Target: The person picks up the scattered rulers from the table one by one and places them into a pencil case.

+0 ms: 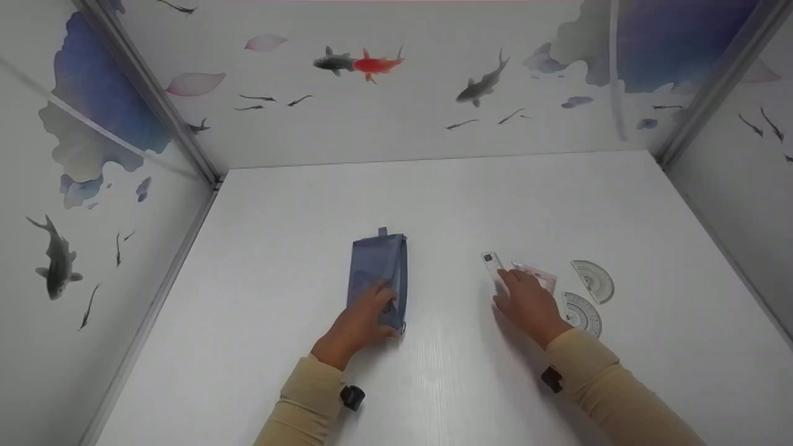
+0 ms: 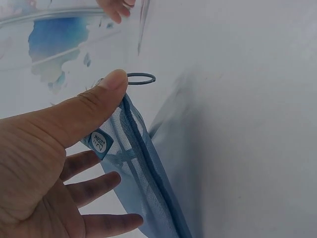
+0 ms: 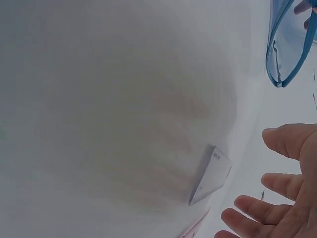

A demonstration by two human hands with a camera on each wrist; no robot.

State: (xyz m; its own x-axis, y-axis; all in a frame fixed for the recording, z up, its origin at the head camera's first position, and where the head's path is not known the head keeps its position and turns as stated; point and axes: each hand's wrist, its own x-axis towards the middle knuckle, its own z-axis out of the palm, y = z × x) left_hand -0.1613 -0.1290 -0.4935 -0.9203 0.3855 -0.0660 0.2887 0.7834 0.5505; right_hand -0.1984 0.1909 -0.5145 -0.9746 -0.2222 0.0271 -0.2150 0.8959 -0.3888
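A translucent blue zip pouch [image 1: 370, 263] lies lengthwise on the white table, its mouth on the right side and parted. My left hand [image 1: 365, 319] rests on its near half, fingers spread over it. In the left wrist view the thumb lies by the pouch's [image 2: 148, 183] end, beside a zip pull ring [image 2: 141, 74] and a small blue tag [image 2: 99, 142]. Over a clear ruler [image 1: 491, 260] and a pinkish set square [image 1: 545, 279] hovers my right hand [image 1: 528, 303]. Its fingers are apart in the right wrist view, with the ruler [image 3: 212, 176] in front of them.
To the right of my right hand lie two clear protractors, an upper one [image 1: 595, 282] and a lower one [image 1: 582, 313] partly behind the wrist. White panels with painted fish [image 1: 483, 87] enclose the table [image 1: 272, 248] at the back and sides.
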